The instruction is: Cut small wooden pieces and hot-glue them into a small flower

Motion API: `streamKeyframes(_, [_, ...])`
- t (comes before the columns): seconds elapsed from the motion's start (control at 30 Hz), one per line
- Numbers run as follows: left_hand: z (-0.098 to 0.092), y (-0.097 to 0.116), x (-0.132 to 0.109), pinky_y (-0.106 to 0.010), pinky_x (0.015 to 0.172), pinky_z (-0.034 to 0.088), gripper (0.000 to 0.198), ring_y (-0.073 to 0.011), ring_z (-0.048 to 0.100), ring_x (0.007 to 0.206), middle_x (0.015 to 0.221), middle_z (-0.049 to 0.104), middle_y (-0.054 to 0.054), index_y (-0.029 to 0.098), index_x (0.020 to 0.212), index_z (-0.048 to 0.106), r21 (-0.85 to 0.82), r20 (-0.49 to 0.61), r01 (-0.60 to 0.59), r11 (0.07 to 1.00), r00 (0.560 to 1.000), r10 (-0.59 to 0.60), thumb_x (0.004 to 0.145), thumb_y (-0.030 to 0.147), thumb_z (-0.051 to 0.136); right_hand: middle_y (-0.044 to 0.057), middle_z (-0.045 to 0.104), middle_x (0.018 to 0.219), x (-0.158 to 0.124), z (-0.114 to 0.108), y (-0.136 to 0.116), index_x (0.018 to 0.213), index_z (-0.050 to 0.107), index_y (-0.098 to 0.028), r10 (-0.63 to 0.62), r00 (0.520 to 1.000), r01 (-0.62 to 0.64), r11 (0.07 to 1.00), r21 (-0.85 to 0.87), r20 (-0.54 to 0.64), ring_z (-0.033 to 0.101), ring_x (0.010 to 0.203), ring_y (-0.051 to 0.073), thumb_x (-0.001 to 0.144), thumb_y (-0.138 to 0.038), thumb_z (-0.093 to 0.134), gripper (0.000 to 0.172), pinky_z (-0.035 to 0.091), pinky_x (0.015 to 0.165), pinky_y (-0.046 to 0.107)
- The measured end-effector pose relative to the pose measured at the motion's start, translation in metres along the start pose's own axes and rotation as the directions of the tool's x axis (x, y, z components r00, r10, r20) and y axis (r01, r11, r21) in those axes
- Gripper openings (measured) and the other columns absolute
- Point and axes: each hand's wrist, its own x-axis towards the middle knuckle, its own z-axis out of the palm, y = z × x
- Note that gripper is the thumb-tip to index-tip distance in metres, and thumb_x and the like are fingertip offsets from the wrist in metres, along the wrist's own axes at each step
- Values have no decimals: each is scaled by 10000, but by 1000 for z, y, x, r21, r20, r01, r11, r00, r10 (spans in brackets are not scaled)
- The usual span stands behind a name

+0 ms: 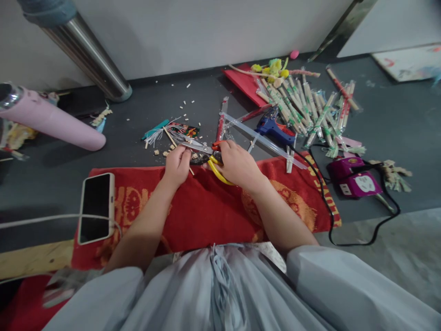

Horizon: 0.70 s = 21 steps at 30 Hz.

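My right hand (239,165) is closed round a pair of scissors (198,146) with yellow and orange-red handles. The blades point left and reach the fingertips of my left hand (177,164). That hand is pinched on a thin wooden stick (169,137), whose upper end sticks out beyond the fingers. Short cut wooden pieces (165,153) lie scattered just past my left hand. Beside them are a bunch of white strands (156,136) and a teal object (155,130). Part of the scissors' handles is hidden by my right fingers.
A red towel (203,211) lies under my forearms, with a phone (97,207) on its left. To the right are a blue glue gun (274,128), a translucent glue stick (255,133), many wrapped sticks (292,103) and a purple power adapter (354,177). A pink bottle (58,119) stands left.
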Motion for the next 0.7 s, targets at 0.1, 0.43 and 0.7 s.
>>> streamKeyframes(0.1, [1,-4,1,-267,536,337,285,-123,438,547,566,460,8,207,633,427,-89,-17,-48,995,999,47,874,347,365,187,612,1116,0,1,1,1163,528,-65,-10,1000,10,1000,-5,-3,597,1040,299,894,-595,384,612,438,891,378])
streamKeyframes(0.43, [1,-6,3,-245,558,371,265,-117,453,559,583,468,14,200,645,436,-114,-29,-165,980,986,163,884,302,386,189,620,1117,0,3,2,1156,533,-64,-36,999,36,999,-10,-14,602,1035,304,888,-622,370,640,441,890,381])
streamKeyframes(0.7, [-2,-9,4,-239,548,378,334,-116,484,556,574,508,9,188,638,479,-58,-47,-208,976,978,205,908,360,383,170,652,1093,1,-3,1,1115,548,-91,-32,999,32,999,0,35,623,978,274,901,-599,368,579,430,807,348])
